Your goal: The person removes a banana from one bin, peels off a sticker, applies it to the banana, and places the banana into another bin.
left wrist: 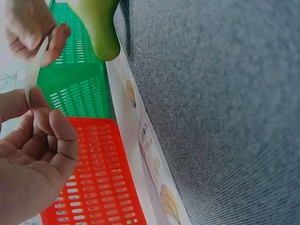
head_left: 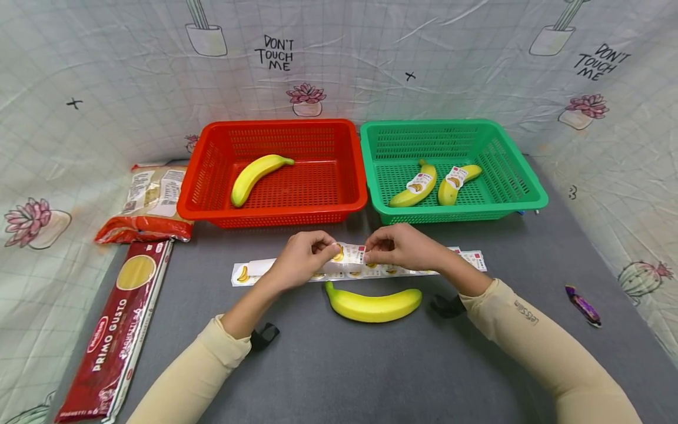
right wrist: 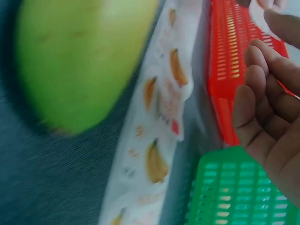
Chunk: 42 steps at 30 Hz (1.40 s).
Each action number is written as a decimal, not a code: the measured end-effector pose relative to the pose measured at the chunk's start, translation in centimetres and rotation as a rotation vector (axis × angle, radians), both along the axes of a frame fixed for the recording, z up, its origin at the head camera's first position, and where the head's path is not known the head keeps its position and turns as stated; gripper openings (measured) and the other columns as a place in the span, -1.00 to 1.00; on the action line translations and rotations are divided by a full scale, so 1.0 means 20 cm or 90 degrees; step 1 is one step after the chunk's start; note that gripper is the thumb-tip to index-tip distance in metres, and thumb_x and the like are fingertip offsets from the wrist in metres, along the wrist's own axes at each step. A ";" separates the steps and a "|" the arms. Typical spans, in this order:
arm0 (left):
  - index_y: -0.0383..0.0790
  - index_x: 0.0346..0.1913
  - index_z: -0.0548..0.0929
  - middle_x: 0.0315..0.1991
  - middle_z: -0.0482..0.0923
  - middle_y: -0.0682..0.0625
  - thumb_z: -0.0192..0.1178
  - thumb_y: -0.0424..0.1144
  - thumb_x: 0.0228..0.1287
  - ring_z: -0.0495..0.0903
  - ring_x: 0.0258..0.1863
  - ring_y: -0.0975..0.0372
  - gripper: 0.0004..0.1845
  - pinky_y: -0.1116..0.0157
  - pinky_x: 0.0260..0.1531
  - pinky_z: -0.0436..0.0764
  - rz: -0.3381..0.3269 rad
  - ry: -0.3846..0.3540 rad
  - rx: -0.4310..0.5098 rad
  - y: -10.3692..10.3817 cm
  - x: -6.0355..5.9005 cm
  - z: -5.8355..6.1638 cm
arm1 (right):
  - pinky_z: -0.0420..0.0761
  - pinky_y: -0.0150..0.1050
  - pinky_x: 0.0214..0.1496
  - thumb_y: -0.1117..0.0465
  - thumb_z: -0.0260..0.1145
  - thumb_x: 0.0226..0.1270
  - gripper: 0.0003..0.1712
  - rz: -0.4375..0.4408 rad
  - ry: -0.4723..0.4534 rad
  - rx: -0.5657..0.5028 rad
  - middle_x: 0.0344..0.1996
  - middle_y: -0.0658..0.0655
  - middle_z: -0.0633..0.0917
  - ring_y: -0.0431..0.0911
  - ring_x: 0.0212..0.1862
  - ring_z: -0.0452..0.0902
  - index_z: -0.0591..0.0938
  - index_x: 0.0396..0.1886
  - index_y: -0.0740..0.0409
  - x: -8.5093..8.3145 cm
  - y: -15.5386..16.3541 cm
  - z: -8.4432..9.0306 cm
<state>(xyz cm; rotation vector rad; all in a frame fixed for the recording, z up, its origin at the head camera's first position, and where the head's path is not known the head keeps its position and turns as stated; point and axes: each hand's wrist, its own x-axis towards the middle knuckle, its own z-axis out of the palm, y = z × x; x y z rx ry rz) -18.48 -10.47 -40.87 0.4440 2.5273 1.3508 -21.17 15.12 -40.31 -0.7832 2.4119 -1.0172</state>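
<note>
Between my two hands a white banana sticker (head_left: 349, 253) is stretched, raised over a long strip of banana stickers (head_left: 333, 272) on the table. My left hand (head_left: 303, 258) pinches its left end between thumb and forefinger; my right hand (head_left: 405, 250) pinches the right end. In the left wrist view the sticker (left wrist: 35, 72) shows nearly edge-on. Just below the strip, nearer me, lies a yellow banana (head_left: 375, 305) with a greenish stem, no sticker showing on it.
A red basket (head_left: 272, 215) at the back holds one plain banana. Beside it, a green basket (head_left: 458, 213) holds two stickered bananas. A pasta bag (head_left: 150, 197) and a spaghetti pack (head_left: 119, 330) lie at left, a purple-wrapped candy (head_left: 584, 306) at right.
</note>
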 end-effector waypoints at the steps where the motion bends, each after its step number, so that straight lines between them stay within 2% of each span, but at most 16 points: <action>1: -0.25 -0.20 0.74 -0.39 0.66 -0.04 0.28 -0.24 0.41 0.48 -0.45 0.28 -0.87 0.39 -0.44 0.44 0.002 0.001 0.004 0.00 0.00 0.00 | 0.45 -0.35 -0.38 0.09 0.45 0.35 -0.83 0.007 -0.004 -0.002 -0.48 -0.08 0.63 -0.22 -0.45 0.43 0.76 -0.17 0.06 0.00 0.01 -0.01; 6: -0.24 -0.19 0.74 -0.38 0.68 -0.07 0.28 -0.23 0.42 0.49 -0.47 0.28 -0.86 0.39 -0.44 0.45 -0.006 -0.001 0.015 0.01 0.01 -0.01 | 0.38 -0.38 -0.46 0.07 0.43 0.37 -0.85 0.017 -0.009 -0.043 -0.57 -0.13 0.57 -0.26 -0.52 0.38 0.77 -0.27 0.04 0.02 0.01 -0.05; 9: -0.22 -0.19 0.75 -0.39 0.67 -0.06 0.28 -0.22 0.42 0.49 -0.47 0.29 -0.87 0.40 -0.44 0.45 -0.012 -0.004 0.019 0.02 0.02 -0.01 | 0.31 -0.39 -0.49 0.08 0.45 0.35 -0.85 -0.001 -0.001 -0.055 -0.63 -0.15 0.50 -0.28 -0.56 0.32 0.75 -0.36 0.03 0.03 0.00 -0.04; 19: -0.17 -0.22 0.75 -0.39 0.70 -0.04 0.36 -0.21 0.35 0.49 -0.48 0.32 -0.91 0.42 -0.47 0.44 -0.047 -0.008 0.026 0.05 0.06 -0.02 | 0.28 -0.40 -0.49 0.11 0.43 0.35 -0.82 -0.033 -0.027 -0.025 -0.66 -0.12 0.43 -0.23 -0.56 0.32 0.68 -0.45 0.01 0.12 0.04 -0.02; 27: -0.15 -0.28 0.71 -0.48 0.58 0.13 0.38 -0.21 0.32 0.45 -0.48 0.39 -0.91 0.45 -0.37 0.45 -0.129 0.010 -0.036 0.11 0.16 -0.03 | 0.27 -0.42 -0.49 0.10 0.43 0.35 -0.75 -0.043 -0.006 0.019 -0.68 -0.18 0.44 -0.31 -0.58 0.29 0.64 -0.54 -0.02 0.28 0.07 -0.02; 31: -0.11 -0.31 0.66 -0.53 0.49 0.18 0.37 -0.19 0.33 0.40 -0.50 0.41 -0.89 0.44 -0.38 0.41 -0.155 0.027 -0.063 0.13 0.20 -0.03 | 0.27 -0.42 -0.48 0.10 0.44 0.34 -0.72 -0.040 0.006 0.046 -0.71 -0.20 0.39 -0.33 -0.57 0.28 0.61 -0.57 -0.06 0.33 0.08 -0.01; 36: -0.11 -0.33 0.65 -0.56 0.45 0.19 0.36 -0.23 0.31 0.37 -0.55 0.41 -0.91 0.44 -0.46 0.37 -0.163 0.051 -0.093 0.16 0.24 -0.04 | 0.29 -0.42 -0.46 0.10 0.46 0.30 -0.75 -0.035 0.026 0.080 -0.70 -0.23 0.40 -0.34 -0.57 0.29 0.62 -0.57 -0.13 0.37 0.09 -0.01; 42: -0.15 -0.26 0.67 -0.50 0.50 0.14 0.37 -0.24 0.31 0.41 -0.47 0.33 -0.92 0.38 -0.41 0.39 -0.163 0.080 -0.131 0.18 0.27 -0.05 | 0.29 -0.41 -0.47 0.08 0.47 0.27 -0.72 -0.032 0.070 0.118 -0.70 -0.25 0.41 -0.36 -0.58 0.29 0.58 -0.59 -0.15 0.38 0.08 -0.02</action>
